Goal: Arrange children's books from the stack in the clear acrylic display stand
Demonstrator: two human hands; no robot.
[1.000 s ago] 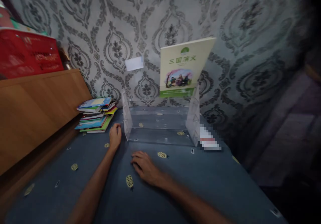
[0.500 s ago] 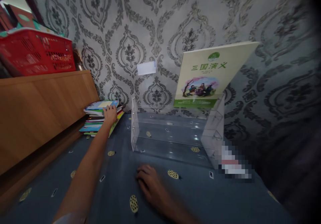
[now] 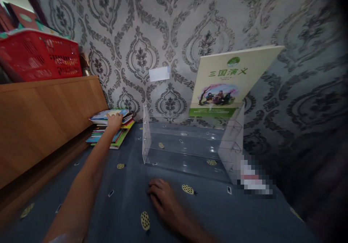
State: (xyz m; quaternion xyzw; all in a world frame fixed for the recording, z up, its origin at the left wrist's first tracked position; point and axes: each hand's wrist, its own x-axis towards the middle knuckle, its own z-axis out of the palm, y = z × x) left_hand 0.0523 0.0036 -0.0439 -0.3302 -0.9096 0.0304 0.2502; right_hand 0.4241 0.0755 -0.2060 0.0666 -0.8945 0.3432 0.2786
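At the left stands a stack of books [image 3: 108, 136], its edges uneven. My left hand [image 3: 114, 122] reaches to the top of it, fingers closed over the near edge of the top book [image 3: 99, 115]; its underside grip is hidden. On the patterned cloth my right hand [image 3: 163, 199] rests with loosely bent fingers and the thumb apart, holding nothing. Beyond it stands a clear tiered display rack [image 3: 185, 156]. A cream and green book [image 3: 221, 83] with Chinese lettering leans upright in the rack's back tier, at its right side.
A wooden cabinet [image 3: 51, 116] borders the left, with a red plastic basket [image 3: 40, 56] on top. Patterned wallpaper [image 3: 174, 29] rises behind, bearing a white paper slip [image 3: 159, 74]. To the rack's right lies a pixelated item [image 3: 254, 177]. Dark blue cloth [image 3: 122, 206] covers the surface.
My left hand has shifted a little to the left, and the upper books have slid slightly with it. My right hand and the rack stay where they were.
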